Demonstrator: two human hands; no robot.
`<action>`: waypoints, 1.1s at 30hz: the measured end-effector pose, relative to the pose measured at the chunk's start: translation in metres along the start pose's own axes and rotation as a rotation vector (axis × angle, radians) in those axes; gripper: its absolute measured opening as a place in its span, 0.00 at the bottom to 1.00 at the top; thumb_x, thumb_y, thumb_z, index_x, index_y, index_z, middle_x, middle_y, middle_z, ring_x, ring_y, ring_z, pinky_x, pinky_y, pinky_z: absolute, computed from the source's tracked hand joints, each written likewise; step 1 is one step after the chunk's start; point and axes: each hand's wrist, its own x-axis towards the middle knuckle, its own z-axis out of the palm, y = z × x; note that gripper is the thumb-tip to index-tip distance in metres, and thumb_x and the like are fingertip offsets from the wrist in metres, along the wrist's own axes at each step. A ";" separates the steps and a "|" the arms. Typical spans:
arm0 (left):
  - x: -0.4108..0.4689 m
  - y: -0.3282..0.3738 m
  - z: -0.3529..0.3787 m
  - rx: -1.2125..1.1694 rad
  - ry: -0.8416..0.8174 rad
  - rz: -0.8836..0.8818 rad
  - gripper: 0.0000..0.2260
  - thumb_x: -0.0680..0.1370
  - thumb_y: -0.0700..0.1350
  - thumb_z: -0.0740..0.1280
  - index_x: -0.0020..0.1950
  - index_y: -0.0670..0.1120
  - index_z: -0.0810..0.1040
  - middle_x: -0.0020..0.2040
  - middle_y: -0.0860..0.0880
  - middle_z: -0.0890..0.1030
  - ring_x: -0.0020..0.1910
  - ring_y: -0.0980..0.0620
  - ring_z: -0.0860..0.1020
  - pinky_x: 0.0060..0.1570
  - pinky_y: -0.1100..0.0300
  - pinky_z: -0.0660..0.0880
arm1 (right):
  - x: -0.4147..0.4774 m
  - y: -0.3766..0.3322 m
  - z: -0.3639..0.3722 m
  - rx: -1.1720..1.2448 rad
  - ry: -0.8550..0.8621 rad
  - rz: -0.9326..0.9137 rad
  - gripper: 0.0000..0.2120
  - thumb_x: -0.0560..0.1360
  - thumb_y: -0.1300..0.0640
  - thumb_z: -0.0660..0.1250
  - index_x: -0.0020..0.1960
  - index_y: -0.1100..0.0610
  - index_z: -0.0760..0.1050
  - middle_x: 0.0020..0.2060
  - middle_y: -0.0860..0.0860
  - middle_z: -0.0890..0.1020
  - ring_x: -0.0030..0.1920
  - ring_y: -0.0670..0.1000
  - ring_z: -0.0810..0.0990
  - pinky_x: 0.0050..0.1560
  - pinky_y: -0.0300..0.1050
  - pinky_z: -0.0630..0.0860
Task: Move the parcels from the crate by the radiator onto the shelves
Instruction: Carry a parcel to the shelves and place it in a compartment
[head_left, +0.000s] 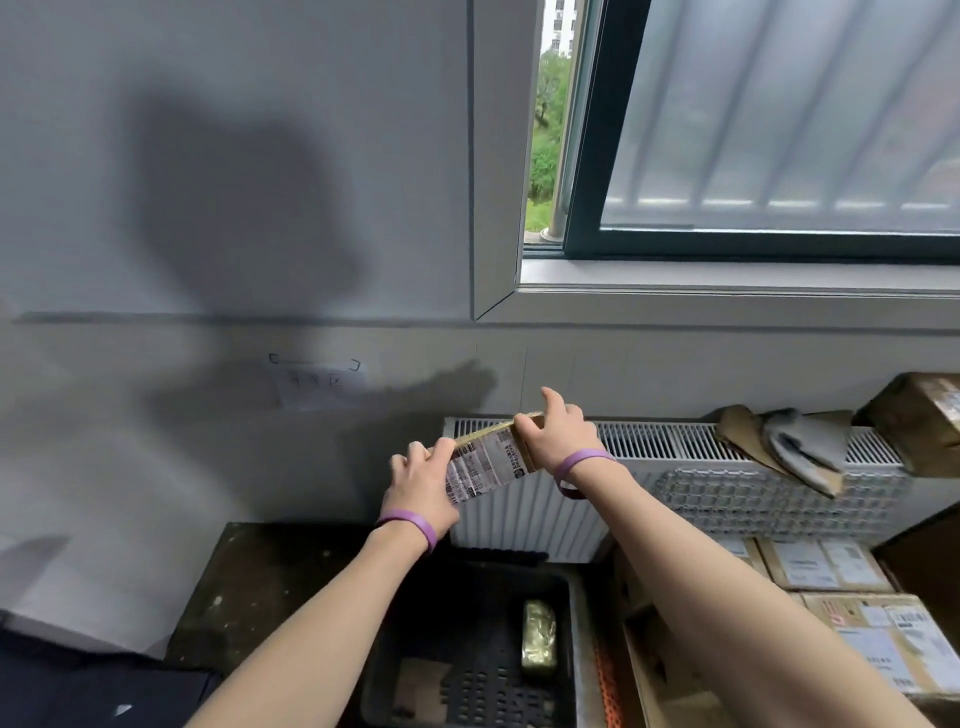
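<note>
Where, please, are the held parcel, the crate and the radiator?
Parcel (485, 467), head view, on its printed label.
Crate (462, 587), head view, on its dark back wall.
Radiator (530, 519), head view, on its white front panel.

Dark floor (270, 597) bears black crate (467, 675); a gold-wrapped parcel (539, 644), perhaps taped, lies inside.

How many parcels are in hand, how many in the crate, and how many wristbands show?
Parcels in hand: 1, held by left hand and right hand
Parcels in crate: 1
Purple wristbands: 2
Total: 4
</note>
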 end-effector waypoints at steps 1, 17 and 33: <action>0.004 -0.001 -0.005 0.046 -0.007 0.019 0.26 0.68 0.39 0.66 0.62 0.55 0.63 0.55 0.49 0.65 0.57 0.44 0.64 0.43 0.51 0.75 | -0.001 0.000 -0.001 -0.114 0.011 -0.105 0.32 0.75 0.40 0.61 0.76 0.46 0.56 0.73 0.57 0.64 0.70 0.63 0.63 0.70 0.54 0.62; 0.019 -0.010 -0.041 -0.174 0.075 -0.089 0.36 0.76 0.46 0.66 0.78 0.50 0.48 0.74 0.43 0.61 0.71 0.39 0.62 0.67 0.45 0.64 | 0.005 0.002 0.022 -0.116 -0.074 -0.177 0.11 0.72 0.47 0.70 0.43 0.50 0.70 0.53 0.54 0.81 0.53 0.57 0.79 0.45 0.42 0.68; 0.004 -0.021 -0.034 -0.250 -0.088 0.022 0.33 0.76 0.38 0.60 0.77 0.54 0.49 0.71 0.45 0.68 0.64 0.41 0.73 0.64 0.49 0.70 | -0.016 -0.024 0.054 0.186 -0.172 -0.368 0.39 0.68 0.53 0.76 0.73 0.48 0.60 0.57 0.48 0.82 0.56 0.48 0.81 0.55 0.34 0.72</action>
